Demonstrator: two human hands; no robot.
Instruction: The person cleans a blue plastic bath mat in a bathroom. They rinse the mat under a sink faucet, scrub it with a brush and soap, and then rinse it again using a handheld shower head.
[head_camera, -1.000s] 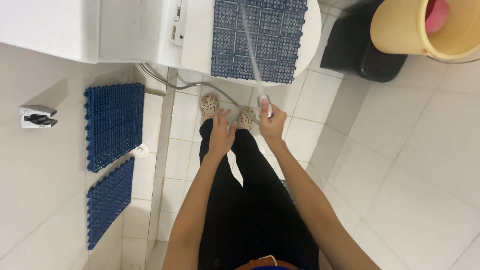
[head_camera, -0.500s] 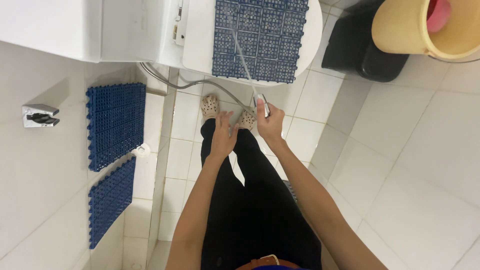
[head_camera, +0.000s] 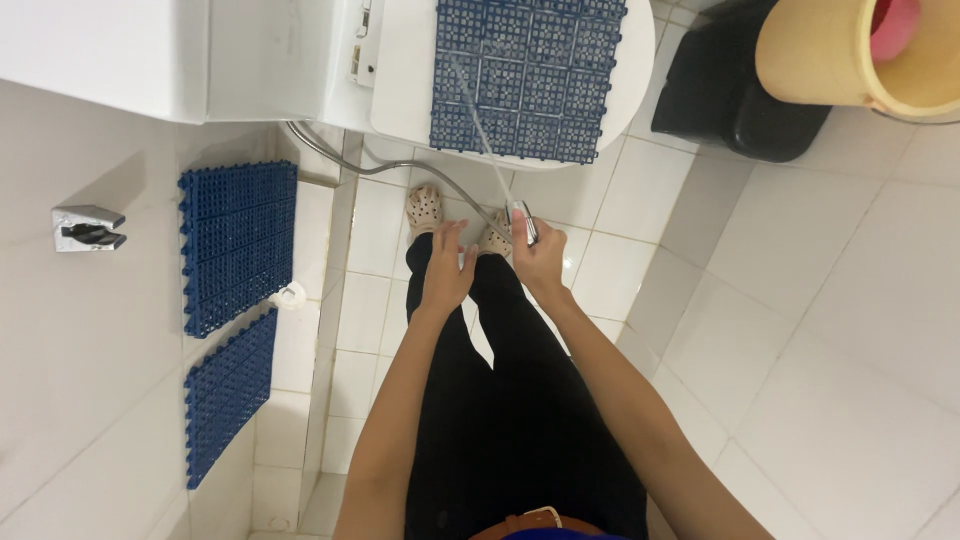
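Since half a second ago the water jet has swung slightly left across the mat (head_camera: 530, 75), and the right hand (head_camera: 540, 262) has edged with it; the left hand has barely shifted.

That right hand is clenched around a sprayer (head_camera: 524, 222), a small metal-tipped head on a grey hose (head_camera: 400, 170) that runs back toward the wall beside the toilet (head_camera: 400, 90). A thin jet leaves the head and strikes the blue grid mat lying on the closed toilet lid. The left hand (head_camera: 447, 270) hangs open and released, fingers spread, holding nothing, just beside the right hand.

The sprayer looks light and rigid, likely slick when wet, best taken round its handle with the thumb on the lever; the hose is flexible and will drag a little. The mat looks like stiff, light plastic, wet and slippery, best lifted by an edge.

Two more blue mats (head_camera: 238, 245) lean at the left wall. A black bin (head_camera: 735, 95) and a yellow bucket (head_camera: 850, 55) stand to the right.
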